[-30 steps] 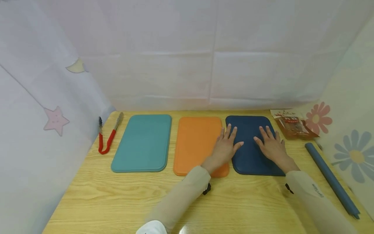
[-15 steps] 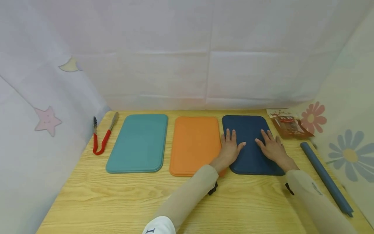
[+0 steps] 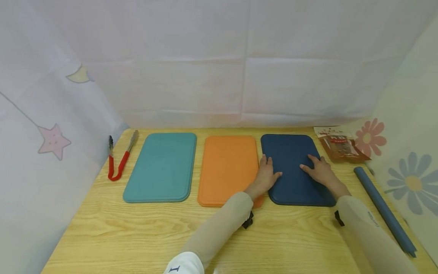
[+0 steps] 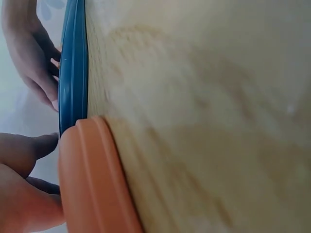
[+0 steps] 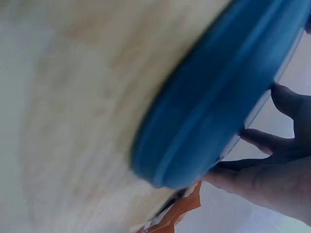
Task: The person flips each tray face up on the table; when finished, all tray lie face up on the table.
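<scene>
A dark blue rectangular board with rounded corners [image 3: 289, 152] lies flat at the table's right side. My left hand [image 3: 263, 179] rests at its left edge, fingers pointing away and thumb over the blue surface. The wrist below it covers part of the orange board [image 3: 226, 167]. Toward the blue board's right side, my right hand [image 3: 321, 174] touches the top with spread, slightly bent fingers. The right wrist view shows the right hand's [image 5: 277, 160] thumb and fingertips meeting the blue surface. A teal board [image 3: 161, 167] lies farther left.
Red-handled tongs [image 3: 119, 167] stand spread at the far left. A brown food packet [image 3: 342, 146] lies behind the right hand. Along the right edge is a grey-blue roll [image 3: 384, 211]. Curtains enclose the table's back and sides.
Both hands have drawn back slightly toward me, and their fingers are less spread. My left hand first shifted a little right relative to the boards. The boards stay in place.
</scene>
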The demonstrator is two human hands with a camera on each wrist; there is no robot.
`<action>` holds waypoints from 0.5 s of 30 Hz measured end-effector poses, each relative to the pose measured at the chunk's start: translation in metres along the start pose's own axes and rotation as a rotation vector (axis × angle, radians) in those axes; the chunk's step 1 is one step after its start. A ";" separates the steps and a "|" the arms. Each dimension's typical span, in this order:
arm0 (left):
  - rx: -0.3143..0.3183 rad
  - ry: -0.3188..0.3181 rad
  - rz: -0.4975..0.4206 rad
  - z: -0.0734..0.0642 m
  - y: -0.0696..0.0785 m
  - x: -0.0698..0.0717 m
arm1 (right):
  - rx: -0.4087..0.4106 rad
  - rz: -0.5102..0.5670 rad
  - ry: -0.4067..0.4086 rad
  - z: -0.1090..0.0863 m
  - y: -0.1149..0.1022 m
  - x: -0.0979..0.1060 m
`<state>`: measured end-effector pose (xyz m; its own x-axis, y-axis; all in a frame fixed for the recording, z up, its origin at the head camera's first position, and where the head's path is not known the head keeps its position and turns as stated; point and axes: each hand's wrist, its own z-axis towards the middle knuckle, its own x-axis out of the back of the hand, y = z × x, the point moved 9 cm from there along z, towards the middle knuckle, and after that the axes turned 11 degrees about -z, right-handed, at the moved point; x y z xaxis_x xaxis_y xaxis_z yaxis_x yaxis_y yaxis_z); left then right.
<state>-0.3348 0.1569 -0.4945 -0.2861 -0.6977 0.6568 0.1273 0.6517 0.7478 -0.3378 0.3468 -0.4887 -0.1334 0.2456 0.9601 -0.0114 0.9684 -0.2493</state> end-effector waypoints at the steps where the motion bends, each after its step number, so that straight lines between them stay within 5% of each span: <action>1: 0.003 -0.005 0.015 0.000 0.000 0.000 | -0.004 0.005 -0.009 0.001 0.000 0.002; 8: 0.011 -0.016 0.041 0.000 0.003 0.001 | -0.100 0.029 -0.037 0.009 -0.002 0.016; 15: 0.017 -0.017 0.048 -0.003 0.001 0.002 | -0.186 0.193 -0.061 0.005 0.006 0.025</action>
<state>-0.3325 0.1553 -0.4921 -0.2959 -0.6608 0.6898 0.1252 0.6891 0.7138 -0.3466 0.3588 -0.4667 -0.1752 0.4284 0.8864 0.2014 0.8969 -0.3937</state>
